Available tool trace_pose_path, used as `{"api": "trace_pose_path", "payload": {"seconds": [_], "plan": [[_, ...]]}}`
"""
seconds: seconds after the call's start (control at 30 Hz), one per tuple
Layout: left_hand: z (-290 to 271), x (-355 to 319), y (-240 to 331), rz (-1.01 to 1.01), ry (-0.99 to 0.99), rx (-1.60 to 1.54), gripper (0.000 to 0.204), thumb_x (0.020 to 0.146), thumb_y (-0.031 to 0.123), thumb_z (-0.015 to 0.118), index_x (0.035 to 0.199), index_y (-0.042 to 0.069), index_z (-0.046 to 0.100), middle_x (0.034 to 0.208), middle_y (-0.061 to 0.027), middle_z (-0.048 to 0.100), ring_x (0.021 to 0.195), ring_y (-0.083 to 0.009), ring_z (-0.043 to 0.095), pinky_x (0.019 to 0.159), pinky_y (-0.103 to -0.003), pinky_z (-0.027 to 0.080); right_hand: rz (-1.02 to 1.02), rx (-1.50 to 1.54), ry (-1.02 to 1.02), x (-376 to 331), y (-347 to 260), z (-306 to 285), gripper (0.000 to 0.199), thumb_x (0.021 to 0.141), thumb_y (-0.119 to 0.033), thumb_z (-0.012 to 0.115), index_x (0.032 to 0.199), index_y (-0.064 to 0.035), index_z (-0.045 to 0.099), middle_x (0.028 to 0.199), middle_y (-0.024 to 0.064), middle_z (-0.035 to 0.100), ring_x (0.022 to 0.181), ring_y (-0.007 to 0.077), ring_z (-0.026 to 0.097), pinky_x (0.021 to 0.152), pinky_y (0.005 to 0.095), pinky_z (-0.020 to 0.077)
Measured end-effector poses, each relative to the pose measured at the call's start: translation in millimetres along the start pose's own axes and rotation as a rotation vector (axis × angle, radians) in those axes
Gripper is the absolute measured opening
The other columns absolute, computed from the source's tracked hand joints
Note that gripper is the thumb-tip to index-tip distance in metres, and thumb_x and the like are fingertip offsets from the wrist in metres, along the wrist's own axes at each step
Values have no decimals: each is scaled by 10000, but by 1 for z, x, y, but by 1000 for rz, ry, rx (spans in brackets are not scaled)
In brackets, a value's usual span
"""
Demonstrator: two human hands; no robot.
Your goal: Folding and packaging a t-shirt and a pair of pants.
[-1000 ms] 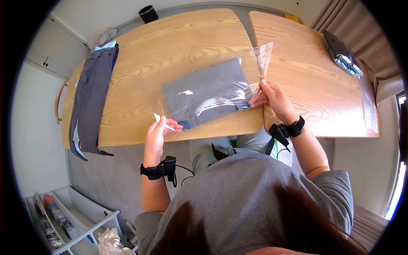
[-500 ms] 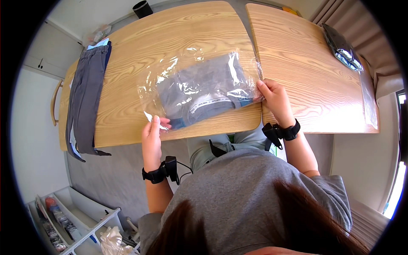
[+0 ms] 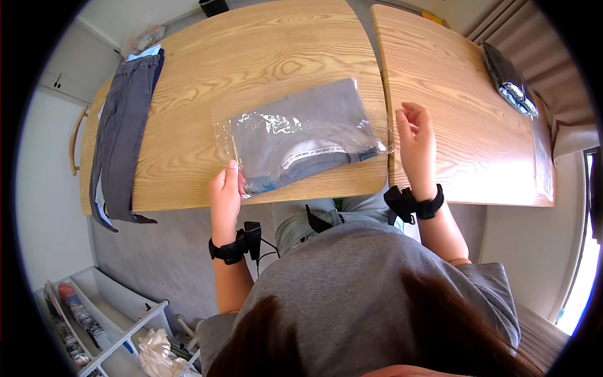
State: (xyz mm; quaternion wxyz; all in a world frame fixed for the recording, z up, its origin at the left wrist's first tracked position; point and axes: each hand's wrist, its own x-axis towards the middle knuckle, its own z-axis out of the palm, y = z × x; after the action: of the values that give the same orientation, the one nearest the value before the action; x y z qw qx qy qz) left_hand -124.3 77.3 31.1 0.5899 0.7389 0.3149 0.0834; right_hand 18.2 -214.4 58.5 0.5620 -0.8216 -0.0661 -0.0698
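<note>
A clear plastic bag (image 3: 301, 141) with a folded grey garment (image 3: 308, 135) inside is seen lying flat on a pale wooden table (image 3: 251, 56), close to the near edge and just left of the seam where a second table (image 3: 465, 125) is joined.

The bag's lower left corner is pinched by the left hand (image 3: 227, 188), fingers closed on the plastic, thumb on top. The right hand (image 3: 416, 141) is held just beside the bag's right edge, fingers loosely curled and half open; nothing is gripped by it, and whether the plastic is brushed by its fingertips cannot be told.

Trouble could be judged likely from the near edge: part of the bag's lower corner seems to overhang it, so with only one corner held, the slick plastic could be pulled off toward the lap. The garment could also be shifted or bunched inside if the bag is tugged from one side alone.

Both forearms are brought in from below, a black strap worn on each wrist. The left wrist is kept straight, the right bent slightly back.

A long dark grey garment (image 3: 122, 132) is draped over the far left end of the table.
</note>
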Motion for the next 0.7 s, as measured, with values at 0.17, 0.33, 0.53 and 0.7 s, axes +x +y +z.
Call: {"api": "trace_pose_path", "payload": {"seconds": [0.17,0.33,0.53,0.7], "plan": [[-2,3,-2,-10,-7,34,461,952,369,448,628,45,501,518,14,433,460,-56,392,446,-232,318,-641,-355,-390,-36,-39,50,358,836,-178,598,1182,-110,538,1261,138,495,1187,296,455,989,434,358],[-7,0,26,167,172,554,305,919,294,515,867,-3,566,730,-113,559,662,-237,541,618,-355,433,-715,-576,-362,-25,-32,74,376,816,-245,612,1183,-180,556,1302,113,466,1239,275,407,1014,443,330],[21,1,82,789,-148,784,471,889,239,544,1290,25,421,1347,-183,395,1271,-296,360,1045,-417,277,-775,-652,-431,-14,-38,75,410,785,-283,639,1172,-167,567,1301,114,466,1252,286,390,1023,456,314],[34,34,69,1060,-447,1260,735,878,426,499,1420,28,203,1488,-125,201,1388,-263,158,1108,-462,138,-939,-810,-568,19,-26,66,500,844,-420,551,1293,-216,473,1396,128,369,1318,310,306,1050,520,248]]}}
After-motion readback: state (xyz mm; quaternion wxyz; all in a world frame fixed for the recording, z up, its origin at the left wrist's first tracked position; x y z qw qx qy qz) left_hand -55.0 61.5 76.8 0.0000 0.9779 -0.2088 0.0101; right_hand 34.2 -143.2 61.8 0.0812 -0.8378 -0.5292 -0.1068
